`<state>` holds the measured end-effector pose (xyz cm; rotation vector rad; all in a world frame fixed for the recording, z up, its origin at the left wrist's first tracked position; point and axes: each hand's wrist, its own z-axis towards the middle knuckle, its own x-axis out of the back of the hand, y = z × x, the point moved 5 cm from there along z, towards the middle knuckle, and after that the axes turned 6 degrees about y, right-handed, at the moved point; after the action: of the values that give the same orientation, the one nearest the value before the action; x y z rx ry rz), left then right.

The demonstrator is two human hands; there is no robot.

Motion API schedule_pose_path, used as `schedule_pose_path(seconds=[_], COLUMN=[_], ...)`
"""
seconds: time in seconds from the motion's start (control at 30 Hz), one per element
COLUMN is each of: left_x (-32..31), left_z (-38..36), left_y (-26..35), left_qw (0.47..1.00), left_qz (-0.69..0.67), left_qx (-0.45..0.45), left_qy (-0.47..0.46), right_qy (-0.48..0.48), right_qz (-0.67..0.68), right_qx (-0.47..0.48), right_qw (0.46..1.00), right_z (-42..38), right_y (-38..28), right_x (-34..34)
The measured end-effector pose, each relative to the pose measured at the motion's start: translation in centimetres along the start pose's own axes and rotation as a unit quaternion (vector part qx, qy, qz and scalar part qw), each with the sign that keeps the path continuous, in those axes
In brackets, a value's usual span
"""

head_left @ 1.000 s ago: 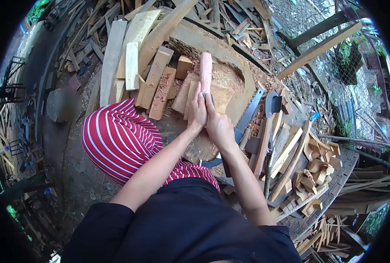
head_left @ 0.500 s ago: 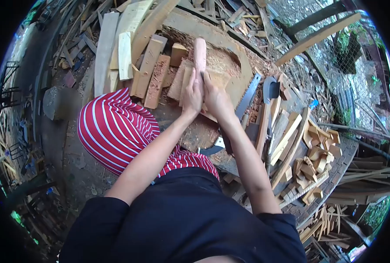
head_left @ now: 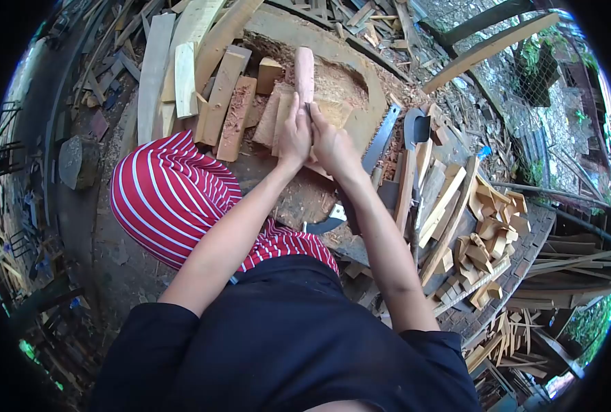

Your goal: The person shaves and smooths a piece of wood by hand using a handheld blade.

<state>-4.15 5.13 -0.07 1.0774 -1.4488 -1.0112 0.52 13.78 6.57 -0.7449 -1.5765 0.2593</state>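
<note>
Both my hands wrapped tight round the wood piece [head_left: 304, 69]: left hand [head_left: 294, 137], right hand [head_left: 331, 145], at its near end. It stands on the chopping block [head_left: 360, 103], saw [head_left: 379, 137] beside. Looks stiff, rough, fairly light; I'd grip low, clear of the worked end.

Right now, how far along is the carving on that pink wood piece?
Done: the rounded pink wood piece looks roughly shaped, with shavings on the chopping block. In hand: the left hand and right hand are clasped at its lower end, tool hidden. Left: rough blanks lie piled at right, uncarved.
</note>
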Motion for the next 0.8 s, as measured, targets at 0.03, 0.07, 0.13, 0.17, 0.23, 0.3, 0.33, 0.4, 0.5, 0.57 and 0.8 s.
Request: schedule_pose_path(seconds=[0.03, 0.07, 0.13, 0.17, 0.23, 0.3, 0.33, 0.4, 0.5, 0.57, 0.8], left_x=[-0.1, 0.2, 0.9, 1.0, 0.5, 0.3, 0.1, 0.5, 0.8, 0.4, -0.1], left_z=[-0.2, -0.6, -0.1, 0.1, -0.7, -0.3, -0.5, 0.7, -1.0, -0.5, -1.8], left_y=[0.1, 0.3, 0.6, 0.3, 1.1, 0.1, -0.4, -0.4, 1.5, 0.3, -1.2], left_qw=[1.0, 0.999, 0.996, 0.996, 1.0, 1.0, 0.998, 0.991, 0.997, 0.998, 0.998], left_qz=[-0.002, 0.032, 0.06, 0.062, 0.02, 0.013, 0.033, 0.053, 0.038, 0.01, 0.037], left_qx=[-0.004, -0.028, -0.068, -0.065, 0.012, 0.007, -0.047, -0.115, 0.032, -0.059, -0.047], left_qy=[0.0, 0.005, 0.021, 0.023, -0.016, -0.012, 0.006, 0.038, -0.051, 0.002, -0.013], right_qy=[0.0, 0.006, 0.012, 0.009, 0.006, 0.026, 0.044, 0.031, 0.008, 0.017, -0.042], right_qz=[0.001, 0.011, 0.009, 0.0, -0.013, -0.005, -0.008, -0.022, -0.031, -0.043, -0.007], right_qx=[-0.002, -0.011, 0.021, 0.038, 0.022, 0.014, 0.014, 0.028, 0.003, 0.004, -0.044], right_qw=[1.0, 1.0, 1.0, 0.999, 1.0, 1.0, 0.999, 0.999, 0.999, 0.999, 0.998], right_z=[0.4, 0.0, -0.8, -1.4, -0.4, 1.1, 0.6, -0.7, 0.8, 2.8, 1.4], right_y=[-0.2, -0.4, -0.9, -0.8, -0.5, 0.2, 0.1, -0.7, -0.3, 0.9, 0.5], right_x=[0.0, 0.1, -0.3, -0.5, -0.1, -0.7, -0.7, -0.6, -0.5, -0.6, -0.3])
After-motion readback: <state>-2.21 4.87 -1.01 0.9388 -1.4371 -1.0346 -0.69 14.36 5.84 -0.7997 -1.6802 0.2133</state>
